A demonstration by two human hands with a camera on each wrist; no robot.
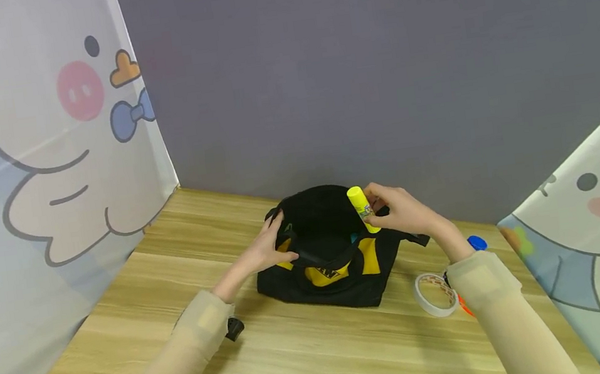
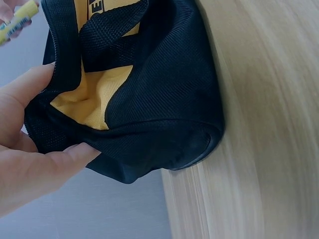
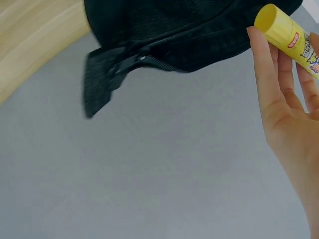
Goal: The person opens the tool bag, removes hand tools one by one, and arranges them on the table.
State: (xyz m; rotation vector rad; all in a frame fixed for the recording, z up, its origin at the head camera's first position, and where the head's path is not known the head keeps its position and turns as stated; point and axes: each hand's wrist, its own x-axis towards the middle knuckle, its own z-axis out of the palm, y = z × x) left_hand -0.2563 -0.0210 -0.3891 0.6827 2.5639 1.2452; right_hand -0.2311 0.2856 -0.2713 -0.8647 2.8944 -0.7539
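Observation:
A black tool bag with yellow panels [image 1: 347, 285] stands on the wooden table, its top unzipped and gaping. My left hand [image 1: 265, 251] grips the left side of the bag's rim, thumb and fingers spread along it; in the left wrist view the thumb and a finger [image 2: 75, 154] press on the fabric. Over the right part of the opening, my right hand [image 1: 402, 208] pinches a yellow glue stick [image 1: 359, 199], tilted. The right wrist view shows the glue stick [image 3: 286, 32] between thumb and fingers. Something small and teal [image 1: 354, 238] shows at the bag's inner edge.
A white tape roll [image 1: 425, 303] lies on the table at the right, partly behind the right sleeve. Beside it are an orange-red item [image 1: 466, 306], mostly hidden, and a blue cap [image 1: 477, 242]. A grey wall [image 1: 287, 87] rises behind the bag.

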